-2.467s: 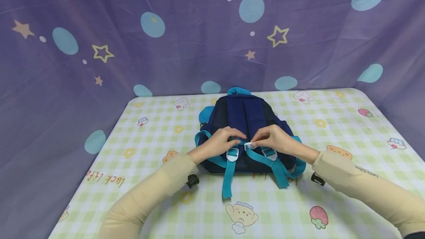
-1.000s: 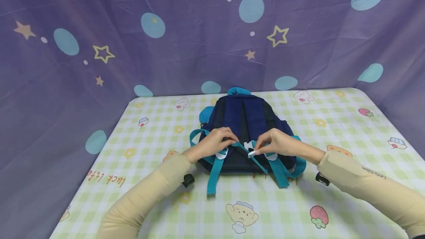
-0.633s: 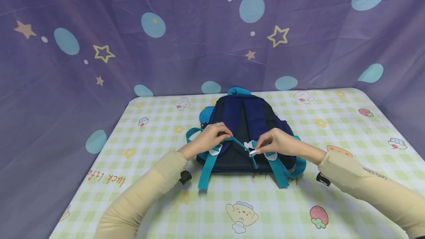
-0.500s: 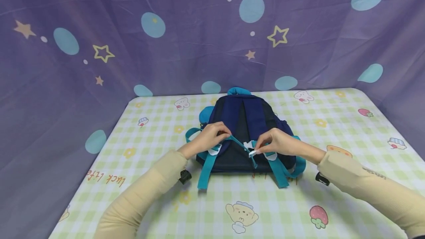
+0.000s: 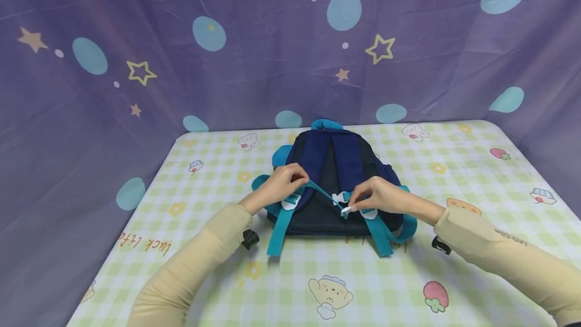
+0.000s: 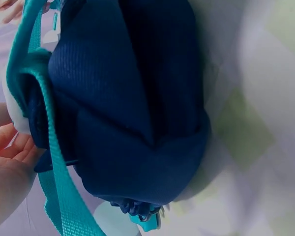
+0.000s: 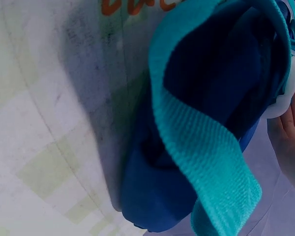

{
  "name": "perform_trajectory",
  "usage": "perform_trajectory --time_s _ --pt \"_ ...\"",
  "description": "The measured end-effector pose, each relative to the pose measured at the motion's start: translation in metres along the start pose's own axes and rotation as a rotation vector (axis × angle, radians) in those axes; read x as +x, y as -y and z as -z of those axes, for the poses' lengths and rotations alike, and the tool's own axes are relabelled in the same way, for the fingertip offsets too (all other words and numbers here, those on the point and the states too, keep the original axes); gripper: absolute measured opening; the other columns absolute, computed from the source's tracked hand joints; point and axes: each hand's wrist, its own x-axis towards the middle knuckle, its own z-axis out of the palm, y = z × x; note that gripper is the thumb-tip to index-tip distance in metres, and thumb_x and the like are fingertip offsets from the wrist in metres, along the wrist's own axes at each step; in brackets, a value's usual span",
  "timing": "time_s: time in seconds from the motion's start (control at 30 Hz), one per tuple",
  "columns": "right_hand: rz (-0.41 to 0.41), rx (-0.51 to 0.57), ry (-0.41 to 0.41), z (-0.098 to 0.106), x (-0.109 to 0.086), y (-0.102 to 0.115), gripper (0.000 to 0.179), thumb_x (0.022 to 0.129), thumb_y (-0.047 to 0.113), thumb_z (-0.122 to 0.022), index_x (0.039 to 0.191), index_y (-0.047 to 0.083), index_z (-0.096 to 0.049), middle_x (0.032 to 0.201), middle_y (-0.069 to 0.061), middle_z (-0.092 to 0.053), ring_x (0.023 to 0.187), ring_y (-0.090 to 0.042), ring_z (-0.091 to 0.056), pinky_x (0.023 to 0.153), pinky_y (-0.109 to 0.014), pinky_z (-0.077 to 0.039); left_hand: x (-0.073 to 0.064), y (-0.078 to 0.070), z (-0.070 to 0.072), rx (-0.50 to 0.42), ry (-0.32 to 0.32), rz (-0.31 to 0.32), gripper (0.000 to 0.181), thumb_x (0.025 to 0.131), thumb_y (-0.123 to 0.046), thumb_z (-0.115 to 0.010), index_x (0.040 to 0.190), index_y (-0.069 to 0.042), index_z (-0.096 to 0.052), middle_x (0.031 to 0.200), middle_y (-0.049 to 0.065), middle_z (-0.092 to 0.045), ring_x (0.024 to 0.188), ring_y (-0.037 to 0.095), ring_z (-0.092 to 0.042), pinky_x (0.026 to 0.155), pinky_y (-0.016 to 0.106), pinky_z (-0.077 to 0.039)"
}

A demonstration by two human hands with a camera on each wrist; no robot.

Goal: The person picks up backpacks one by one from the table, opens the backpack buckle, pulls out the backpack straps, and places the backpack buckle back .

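Note:
A navy backpack lies on the table with its shoulder straps facing up and its teal top handle at the far end. My left hand pinches a thin teal strap between thumb and fingers. That strap runs taut and slanting down to a small white buckle piece, pinched in the fingertips of my right hand. Only a short strap end shows below this piece. Another white buckle part sits just above it, on the right shoulder strap's side. In the left wrist view, the bag's side covers part of the hand.
Two teal webbing ends, left and right, hang over the bag's near edge from white adjusters. A green-checked tablecloth with cartoon prints lies underneath. Behind stands a purple curtain. Black wrist cameras show under both sleeves.
My left hand has moved left and slightly up, drawing the strap along; its loose end below the white piece has shortened. My right hand lowered slightly early on, then stayed nearly still.

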Motion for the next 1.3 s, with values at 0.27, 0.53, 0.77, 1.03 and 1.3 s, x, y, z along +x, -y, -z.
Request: perform_trajectory --time_s 0.27,0.53,0.77,1.03,1.3 --pt "-0.002 -0.054 -0.014 -0.003 0.000 -0.003 0.005 0.085 -0.001 -0.073 0.087 0.003 -0.076 0.085 -0.005 -0.073 0.079 -0.009 -0.065 0.065 -0.024 -0.053 -0.001 0.002 -0.001 0.008 0.008 0.008 0.011 0.096 -0.004 -0.062 0.097 0.002 -0.070 0.093 0.010 -0.066 0.082 0.020 -0.063 0.074 0.024 -0.052" --pt "-0.010 -0.106 -0.043 -0.006 0.000 -0.006 0.005 0.084 0.001 -0.074 0.087 0.004 -0.077 0.085 -0.002 -0.073 0.075 -0.007 -0.064 0.059 -0.023 -0.050 -0.001 0.001 -0.003 0.019 0.012 -0.008 0.012 0.094 -0.006 -0.064 0.100 0.001 -0.073 0.096 0.010 -0.068 0.086 0.021 -0.066 0.077 0.024 -0.053" --pt "0.003 -0.112 -0.052 -0.007 0.003 -0.009 0.007 0.086 0.000 -0.072 0.089 0.004 -0.077 0.087 -0.003 -0.074 0.076 -0.007 -0.065 0.061 -0.023 -0.051 0.000 0.000 -0.005 0.009 0.019 0.002 0.013 0.094 -0.006 -0.065 0.101 0.001 -0.073 0.097 0.011 -0.068 0.088 0.021 -0.066 0.077 0.023 -0.053" --pt "-0.005 -0.137 -0.076 -0.008 0.005 -0.011 0.008 0.087 0.001 -0.072 0.091 0.004 -0.077 0.090 -0.003 -0.074 0.079 -0.009 -0.067 0.064 -0.024 -0.053 0.002 -0.002 -0.006 0.031 0.028 -0.010 0.013 0.094 -0.006 -0.065 0.101 0.001 -0.074 0.095 0.010 -0.068 0.083 0.019 -0.064 0.072 0.021 -0.051" --pt "-0.015 -0.092 -0.058 -0.008 0.005 -0.007 0.007 0.086 0.000 -0.072 0.090 0.003 -0.077 0.088 -0.004 -0.073 0.077 -0.009 -0.067 0.063 -0.025 -0.054 0.004 -0.003 -0.007 0.026 0.037 -0.005 0.013 0.094 -0.006 -0.065 0.100 0.000 -0.074 0.093 0.008 -0.068 0.079 0.017 -0.062 0.070 0.020 -0.049"
